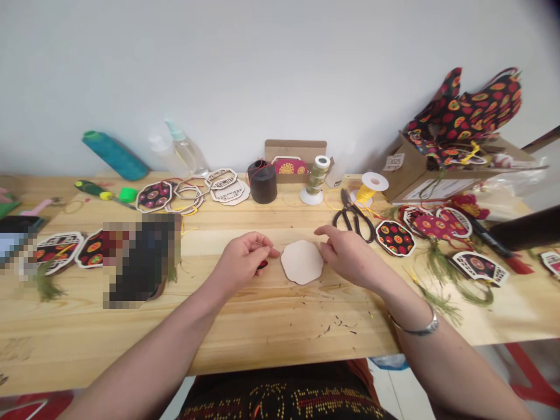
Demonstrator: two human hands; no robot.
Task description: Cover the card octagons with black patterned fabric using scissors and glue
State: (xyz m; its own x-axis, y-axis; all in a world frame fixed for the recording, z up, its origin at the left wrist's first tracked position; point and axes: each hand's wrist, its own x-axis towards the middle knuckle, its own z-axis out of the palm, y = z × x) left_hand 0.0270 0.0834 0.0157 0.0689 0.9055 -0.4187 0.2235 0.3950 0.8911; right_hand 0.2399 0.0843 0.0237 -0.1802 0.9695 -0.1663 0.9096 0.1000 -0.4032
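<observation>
A pale, scallop-edged blank plaque lies flat on the wooden table. To its left, my left hand is closed in a pinch, and a small black-and-red scrap shows under its fingertips; most of that scrap is hidden. On the other side, my right hand has its index finger stretched out above the plaque's right edge. Its lower fingertips are at that edge; whether they touch it I cannot tell. Black-handled scissors lie just beyond my right hand. A patterned plaque is beside them.
Along the wall stand a black thread spool, a green thread spool and a yellow cord spool. A cardboard box with patterned fabric is at right. White cut-out frames lie back left. Dark snippets litter the front.
</observation>
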